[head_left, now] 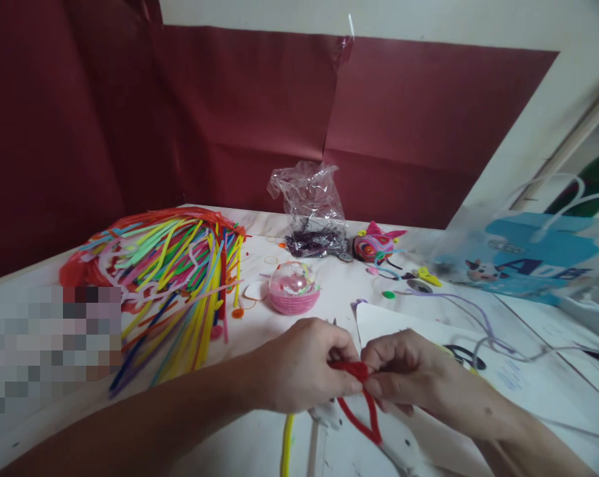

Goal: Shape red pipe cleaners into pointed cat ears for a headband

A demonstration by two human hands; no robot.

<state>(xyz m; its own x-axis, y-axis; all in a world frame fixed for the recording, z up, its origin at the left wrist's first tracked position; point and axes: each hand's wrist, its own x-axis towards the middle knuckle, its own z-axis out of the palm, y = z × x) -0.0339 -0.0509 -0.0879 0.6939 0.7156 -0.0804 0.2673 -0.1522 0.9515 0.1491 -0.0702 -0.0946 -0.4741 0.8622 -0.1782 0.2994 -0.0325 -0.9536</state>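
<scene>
Head view: both forearms reach in from the near edge and the hands meet low in the middle, knuckles up. The left hand (299, 366) and right hand (407, 371) each have their fingertips clamped on the top of a red pipe cleaner (358, 416), held just above the white table (538, 391). It is bent into a narrow loop, its long axis running down towards the person and slightly right. Beyond, a clear plastic bag (309, 199) holds what looks like dark purple strands, and a clear dome on a pink base (293, 289) holds small bits. A heap of coloured pipe cleaners (170, 278) lies to the left, its strands running towards the near edge.
</scene>
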